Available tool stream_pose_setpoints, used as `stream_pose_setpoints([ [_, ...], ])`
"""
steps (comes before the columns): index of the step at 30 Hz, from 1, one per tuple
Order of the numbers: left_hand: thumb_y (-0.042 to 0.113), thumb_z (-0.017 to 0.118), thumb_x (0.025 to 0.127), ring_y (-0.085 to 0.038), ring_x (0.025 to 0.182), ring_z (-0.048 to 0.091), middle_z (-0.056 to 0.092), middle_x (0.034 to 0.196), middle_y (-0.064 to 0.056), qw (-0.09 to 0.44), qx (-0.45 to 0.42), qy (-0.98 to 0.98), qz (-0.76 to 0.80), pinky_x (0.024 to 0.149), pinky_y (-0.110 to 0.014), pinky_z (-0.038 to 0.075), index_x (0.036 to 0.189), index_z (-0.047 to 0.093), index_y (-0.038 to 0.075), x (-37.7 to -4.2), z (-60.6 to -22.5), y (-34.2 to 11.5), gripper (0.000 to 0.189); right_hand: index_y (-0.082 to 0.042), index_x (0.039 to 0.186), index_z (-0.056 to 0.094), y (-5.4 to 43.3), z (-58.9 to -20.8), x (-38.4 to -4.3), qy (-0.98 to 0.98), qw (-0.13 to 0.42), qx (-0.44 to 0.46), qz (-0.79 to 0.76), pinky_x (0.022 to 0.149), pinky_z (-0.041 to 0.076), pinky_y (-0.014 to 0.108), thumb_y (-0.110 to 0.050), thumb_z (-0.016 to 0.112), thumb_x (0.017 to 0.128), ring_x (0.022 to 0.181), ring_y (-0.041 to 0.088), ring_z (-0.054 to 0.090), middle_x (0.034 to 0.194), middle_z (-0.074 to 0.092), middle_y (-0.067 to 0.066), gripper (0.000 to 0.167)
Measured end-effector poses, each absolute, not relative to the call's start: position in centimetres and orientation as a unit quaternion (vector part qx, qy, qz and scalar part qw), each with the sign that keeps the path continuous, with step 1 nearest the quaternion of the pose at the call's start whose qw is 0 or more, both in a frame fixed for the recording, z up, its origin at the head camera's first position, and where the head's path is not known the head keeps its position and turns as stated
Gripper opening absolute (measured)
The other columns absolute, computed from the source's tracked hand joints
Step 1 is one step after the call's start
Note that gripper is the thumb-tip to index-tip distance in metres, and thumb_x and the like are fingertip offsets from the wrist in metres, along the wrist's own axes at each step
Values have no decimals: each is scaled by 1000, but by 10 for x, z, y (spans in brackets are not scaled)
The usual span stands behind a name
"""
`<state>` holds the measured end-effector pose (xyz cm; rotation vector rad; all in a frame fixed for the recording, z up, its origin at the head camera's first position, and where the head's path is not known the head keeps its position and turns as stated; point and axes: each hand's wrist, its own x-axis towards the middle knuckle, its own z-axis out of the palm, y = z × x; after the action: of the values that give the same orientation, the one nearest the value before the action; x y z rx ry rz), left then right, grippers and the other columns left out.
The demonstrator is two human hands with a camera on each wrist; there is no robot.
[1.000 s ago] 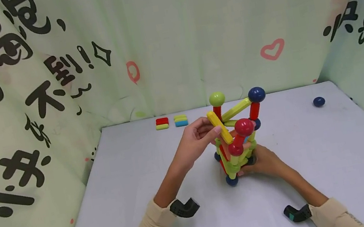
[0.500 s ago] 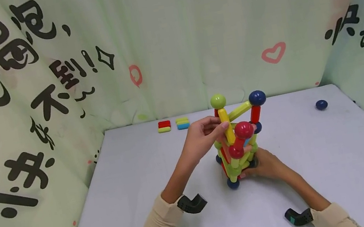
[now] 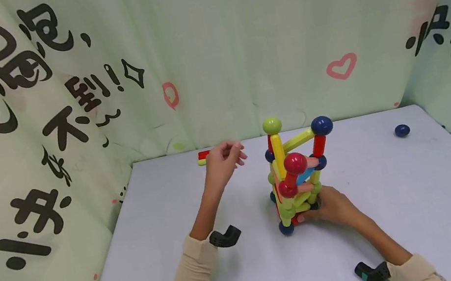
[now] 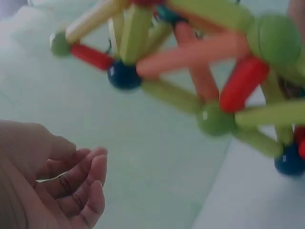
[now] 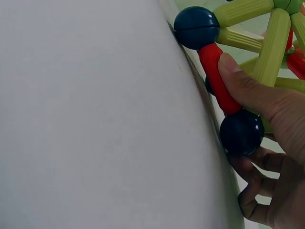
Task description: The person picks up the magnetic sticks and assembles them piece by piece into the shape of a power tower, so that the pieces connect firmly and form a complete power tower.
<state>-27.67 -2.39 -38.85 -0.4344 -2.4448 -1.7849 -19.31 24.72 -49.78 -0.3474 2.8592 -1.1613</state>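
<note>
A tower of magnetic sticks and balls [image 3: 303, 179] stands on the table in the head view. My right hand [image 3: 332, 204] grips its base from the right; in the right wrist view the thumb presses a red stick [image 5: 219, 78] between two dark blue balls. A yellow stick [image 3: 279, 156] now runs down the tower's left side from beneath the light green ball [image 3: 272, 125]. Left of the tower, apart from it, my left hand [image 3: 222, 163] hovers with loosely bent fingers. Nothing shows between those fingers in the left wrist view [image 4: 71, 186].
Red and light green sticks [image 3: 202, 158] lie at the table's back edge, partly behind my left hand. A loose dark blue ball [image 3: 402, 131] lies at the back right. A curtain [image 3: 211, 53] with black lettering surrounds the white table [image 3: 152, 212].
My left hand set the yellow stick upright against the tower, let it go and moved left. My right hand keeps its grip on the base.
</note>
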Motion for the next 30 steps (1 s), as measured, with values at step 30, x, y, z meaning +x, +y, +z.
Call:
stream_pose_setpoints([
  [30, 19, 68, 92, -29, 98, 61, 59, 111, -14, 68, -18, -963, -261, 78, -45, 54, 112, 66, 8, -359, -484, -86, 23, -10, 126, 54, 215, -497, -210, 927, -41, -5, -373, 83, 53, 48, -46, 81, 77, 104, 30, 64, 115, 69, 14, 66],
])
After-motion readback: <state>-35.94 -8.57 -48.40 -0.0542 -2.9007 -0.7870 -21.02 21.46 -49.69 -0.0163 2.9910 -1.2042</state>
